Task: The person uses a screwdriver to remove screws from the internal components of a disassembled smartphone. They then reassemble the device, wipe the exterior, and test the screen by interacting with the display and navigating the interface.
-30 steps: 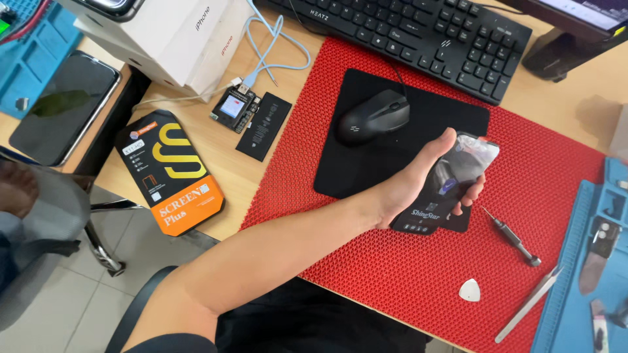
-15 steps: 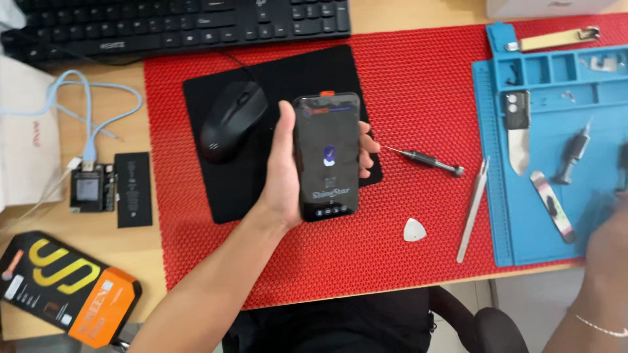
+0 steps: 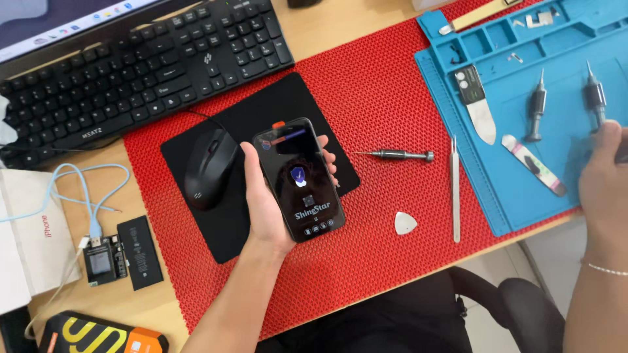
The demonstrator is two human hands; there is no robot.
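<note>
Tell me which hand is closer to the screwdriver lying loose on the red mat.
Left. The left hand holds the phone just left of the screwdriver, its fingers close to the tip. The right hand is far right, over the blue mat.

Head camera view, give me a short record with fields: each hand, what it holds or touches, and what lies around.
left hand: holds a black smartphone, screen up, above the black mouse pad
right hand: on the blue silicone work mat, touching a metal screwdriver
between the hands: slim metal screwdriver, metal tweezers, white triangular pick
base: red honeycomb mat
</note>
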